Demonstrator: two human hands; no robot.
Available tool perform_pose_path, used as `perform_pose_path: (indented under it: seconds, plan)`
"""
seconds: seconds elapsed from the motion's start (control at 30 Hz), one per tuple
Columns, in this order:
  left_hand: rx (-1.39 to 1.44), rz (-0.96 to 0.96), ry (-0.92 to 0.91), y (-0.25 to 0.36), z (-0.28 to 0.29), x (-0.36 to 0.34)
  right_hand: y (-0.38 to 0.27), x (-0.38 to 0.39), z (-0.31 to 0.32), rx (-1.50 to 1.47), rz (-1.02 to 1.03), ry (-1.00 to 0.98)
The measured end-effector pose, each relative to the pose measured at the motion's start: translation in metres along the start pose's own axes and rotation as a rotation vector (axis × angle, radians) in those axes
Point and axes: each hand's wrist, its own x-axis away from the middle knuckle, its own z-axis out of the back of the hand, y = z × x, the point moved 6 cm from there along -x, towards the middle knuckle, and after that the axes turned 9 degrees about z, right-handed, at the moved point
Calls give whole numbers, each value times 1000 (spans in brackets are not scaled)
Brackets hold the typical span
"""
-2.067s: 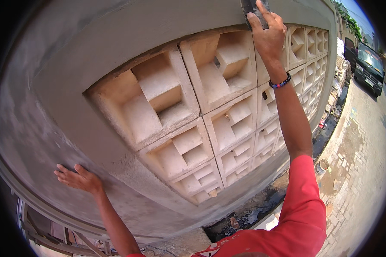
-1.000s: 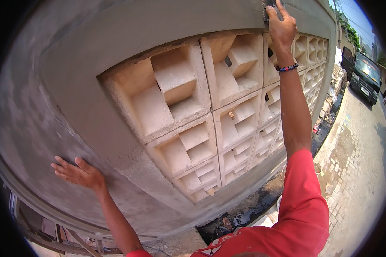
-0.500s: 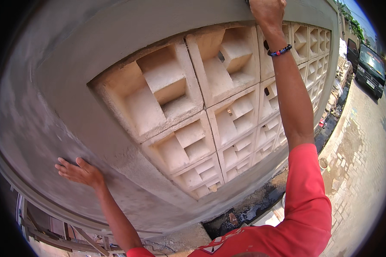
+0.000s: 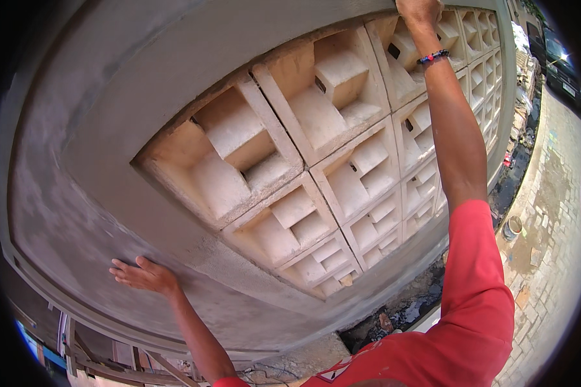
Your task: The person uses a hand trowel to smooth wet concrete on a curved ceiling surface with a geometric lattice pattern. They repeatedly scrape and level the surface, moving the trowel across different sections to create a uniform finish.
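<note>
My left hand (image 4: 142,274) rests open on the smooth grey plastered wall (image 4: 97,161), left of the recessed panel of cream breeze blocks (image 4: 342,90). My right hand (image 4: 419,11) is cut off at the upper edge, near the band of plaster above the blocks; its fingers curl, and whatever they grip is mostly out of frame. A beaded bracelet is on that wrist. The right arm in a red sleeve crosses the right part of the block grid.
A dark gutter (image 4: 410,309) runs along the wall's foot beside a paved lane (image 4: 549,219). A bucket (image 4: 511,227) stands at the lane's edge, debris (image 4: 523,84) lines the wall, and a dark vehicle (image 4: 561,61) is parked beyond. Wooden framing (image 4: 122,371) lies at lower left.
The view has shifted, with the lane and vehicle higher and farther right. The dark flat tool seen earlier in my right hand has passed out of sight at the top. My left hand stays on the wall.
</note>
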Motion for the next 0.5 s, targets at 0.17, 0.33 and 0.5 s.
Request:
perform_pose_path:
  seconds: [0.17, 0.33, 0.5]
  plan:
    - [2, -3, 2, 6, 1, 0, -83, 71, 2, -107, 39, -223]
    - [-21, -50, 40, -6, 2, 1, -209, 119, 2, -292, 423, -134]
    - [-64, -53, 39, -14, 8, 0, -100, 49, 5, -120, 332, 14]
